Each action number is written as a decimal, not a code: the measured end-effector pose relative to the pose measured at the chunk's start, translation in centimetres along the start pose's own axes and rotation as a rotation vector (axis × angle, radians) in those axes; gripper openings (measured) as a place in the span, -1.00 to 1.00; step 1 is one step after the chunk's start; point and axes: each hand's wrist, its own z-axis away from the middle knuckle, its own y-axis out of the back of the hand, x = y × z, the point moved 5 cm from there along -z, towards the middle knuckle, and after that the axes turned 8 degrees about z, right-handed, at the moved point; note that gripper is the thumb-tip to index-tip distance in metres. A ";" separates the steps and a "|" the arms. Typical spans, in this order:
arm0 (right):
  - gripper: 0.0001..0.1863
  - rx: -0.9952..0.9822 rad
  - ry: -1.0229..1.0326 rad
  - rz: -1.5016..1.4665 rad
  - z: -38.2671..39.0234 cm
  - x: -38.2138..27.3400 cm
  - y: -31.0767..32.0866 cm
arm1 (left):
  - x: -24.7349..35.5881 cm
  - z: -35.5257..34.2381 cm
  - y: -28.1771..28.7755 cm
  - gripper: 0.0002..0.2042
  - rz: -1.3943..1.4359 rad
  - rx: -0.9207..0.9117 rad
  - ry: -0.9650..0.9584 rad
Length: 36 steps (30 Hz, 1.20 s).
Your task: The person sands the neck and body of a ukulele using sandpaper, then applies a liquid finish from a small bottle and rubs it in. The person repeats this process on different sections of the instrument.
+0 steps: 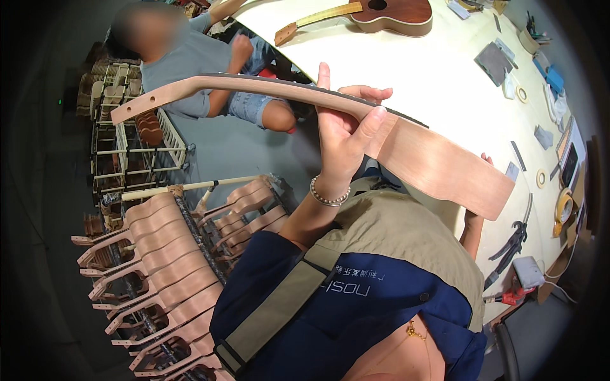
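Note:
I hold an unfinished ukulele of pale bare wood up over my lap, side-on, its neck running to the left. A dark fingerboard lines the neck's far edge, and holes show in the headstock. My left hand grips it where the neck meets the body, thumb on the near side and some fingers stretched out behind. At the tail end is my right hand, mostly hidden by the body; only fingertips show past the far edge, with the wrist below.
A brown ukulele lies on the white table. Tape rolls, a black clamp and a grey sheet are at the right. Racked ukuleles stand at lower left. Another person sits at upper left.

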 end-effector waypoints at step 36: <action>-0.47 0.165 -0.186 1.467 -8.3 -0.9 12.7 | -26.6 8.3 -7.7 -0.41 0.516 -0.114 1.124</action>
